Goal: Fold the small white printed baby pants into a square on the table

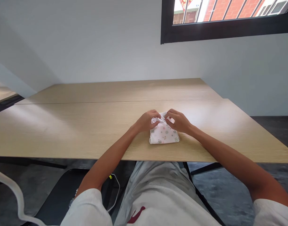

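Observation:
A small folded white cloth [164, 135] with a pink and grey print lies on the table near its front edge. Whether it is a garment or a plain piece of fabric, I cannot tell. At its upper left, my left hand [148, 121] pinches the gathered far part between thumb and fingers. Opposite it, my right hand [178, 121] grips the upper right in the same way, fingertips bent inward. Between the two hands the fabric is bunched and slightly raised, while the near part lies flat. My fingers cover some of the far edge.
The wooden table [70, 131] spans most of the view, with a seam across it. A wall [106, 40] with a barred window [212, 29] stands behind. Below the front edge are a black chair [61, 194], a thin white cable [117, 191] and a white curved tube [19, 197].

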The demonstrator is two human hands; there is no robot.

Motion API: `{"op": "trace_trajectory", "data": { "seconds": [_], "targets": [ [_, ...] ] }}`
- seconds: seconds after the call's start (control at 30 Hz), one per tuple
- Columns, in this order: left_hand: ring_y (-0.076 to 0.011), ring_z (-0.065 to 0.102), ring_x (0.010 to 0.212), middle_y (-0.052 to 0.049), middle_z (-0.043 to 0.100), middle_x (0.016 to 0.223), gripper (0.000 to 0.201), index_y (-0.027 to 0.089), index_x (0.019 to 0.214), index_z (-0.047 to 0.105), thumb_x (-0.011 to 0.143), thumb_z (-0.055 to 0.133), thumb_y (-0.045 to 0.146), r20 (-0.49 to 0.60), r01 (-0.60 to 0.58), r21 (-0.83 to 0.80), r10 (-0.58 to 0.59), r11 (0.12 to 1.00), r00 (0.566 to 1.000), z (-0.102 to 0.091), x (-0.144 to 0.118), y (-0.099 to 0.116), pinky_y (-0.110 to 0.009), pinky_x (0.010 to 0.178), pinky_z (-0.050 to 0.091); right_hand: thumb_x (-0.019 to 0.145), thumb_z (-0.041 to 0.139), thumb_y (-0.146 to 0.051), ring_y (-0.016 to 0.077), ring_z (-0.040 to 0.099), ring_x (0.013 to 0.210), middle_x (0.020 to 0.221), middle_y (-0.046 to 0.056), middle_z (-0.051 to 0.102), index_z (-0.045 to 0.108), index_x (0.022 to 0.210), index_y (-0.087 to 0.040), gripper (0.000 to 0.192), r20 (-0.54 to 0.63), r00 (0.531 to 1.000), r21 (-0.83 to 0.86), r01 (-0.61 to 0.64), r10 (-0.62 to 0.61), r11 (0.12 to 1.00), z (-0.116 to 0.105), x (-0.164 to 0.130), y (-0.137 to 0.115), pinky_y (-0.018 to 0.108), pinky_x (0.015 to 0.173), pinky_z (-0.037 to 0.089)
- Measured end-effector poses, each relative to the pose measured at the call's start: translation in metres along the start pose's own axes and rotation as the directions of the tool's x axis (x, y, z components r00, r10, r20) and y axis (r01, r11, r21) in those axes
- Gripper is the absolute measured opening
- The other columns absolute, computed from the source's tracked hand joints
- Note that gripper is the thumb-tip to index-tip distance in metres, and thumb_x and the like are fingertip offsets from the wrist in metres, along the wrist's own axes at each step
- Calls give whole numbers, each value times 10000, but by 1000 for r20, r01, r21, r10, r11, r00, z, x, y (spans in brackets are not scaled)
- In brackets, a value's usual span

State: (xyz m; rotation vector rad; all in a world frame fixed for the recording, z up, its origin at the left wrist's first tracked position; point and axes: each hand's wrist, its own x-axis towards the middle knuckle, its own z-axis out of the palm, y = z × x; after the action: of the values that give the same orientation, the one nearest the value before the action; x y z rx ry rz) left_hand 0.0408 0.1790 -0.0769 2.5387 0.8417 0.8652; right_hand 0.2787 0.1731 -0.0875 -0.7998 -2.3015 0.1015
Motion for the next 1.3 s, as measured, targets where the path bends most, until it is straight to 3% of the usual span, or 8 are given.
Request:
{"op": "trace_trajectory", "data": {
  "seconds": [0.17,0.43,0.6,0.8,0.93,1.1,1.2,1.3],
  "targets": [
    [-161,585,790,-40,630,868,88,168,885,656,863,638,250,338,-6,-203,76,979,938,0,-1,3,-285,746,479,934,575,-182,195,593,785,897,68,617,655,920,-167,83,314,944,166,50,-101,985,4,-1,-5,298,690,478],
    [-253,527,1224,-130,602,1283,325,156,1180,638,996,432,329,306,38,79,-61,996,950,-4,-2,-17,-399,1070,406,977,530,-209,316,546,1149,1178,140,610,645,1192,-158,249,274,960,20,46,-50,999,7,-4,30,477,978,483],
    [-343,257,1485,-151,315,1591,967,181,1484,441,682,822,565,438,110,73,-131,991,890,-13,-10,-22,-477,1224,223,971,614,-350,348,552,1180,1269,157,595,598,1308,-153,390,319,947,-49,56,-38,997,1,-5,25,532,1036,444],
    [-296,389,1427,-118,449,1516,660,226,1347,609,696,718,214,364,67,34,-75,997,928,-12,-10,-29,-445,1191,302,874,709,-614,371,419,1350,1473,164,437,480,1461,-219,744,430,903,-87,65,-21,994,-4,-7,21,610,1155,267],
    [-269,591,1189,-70,671,1232,348,211,1119,729,800,628,308,237,195,-94,-169,976,957,-11,-7,-31,-383,1037,454,831,742,-614,381,375,1384,1503,176,401,484,1463,-179,810,459,888,-45,56,-29,997,-7,-6,29,603,1159,252],
    [-183,605,760,-26,661,821,420,133,914,709,860,575,528,177,402,-401,-360,823,916,-10,-2,-39,-273,681,474,952,551,-489,305,610,1101,1175,106,657,680,1128,-188,372,384,922,94,-84,41,992,-10,-3,41,432,941,491],
    [-162,592,720,-45,657,812,473,114,869,670,816,637,583,154,440,-559,-433,703,888,-9,0,-43,-262,651,463,961,460,-558,202,580,656,718,32,612,633,779,-176,457,320,924,180,-275,208,944,-12,0,46,303,619,470],
    [-156,595,670,-64,649,776,503,103,843,644,795,675,603,159,487,-630,-514,605,843,-3,2,-42,-275,629,483,917,487,-607,169,523,608,676,26,573,591,712,-160,503,265,918,308,-369,294,877,-13,2,44,274,574,422]
  ]
}}
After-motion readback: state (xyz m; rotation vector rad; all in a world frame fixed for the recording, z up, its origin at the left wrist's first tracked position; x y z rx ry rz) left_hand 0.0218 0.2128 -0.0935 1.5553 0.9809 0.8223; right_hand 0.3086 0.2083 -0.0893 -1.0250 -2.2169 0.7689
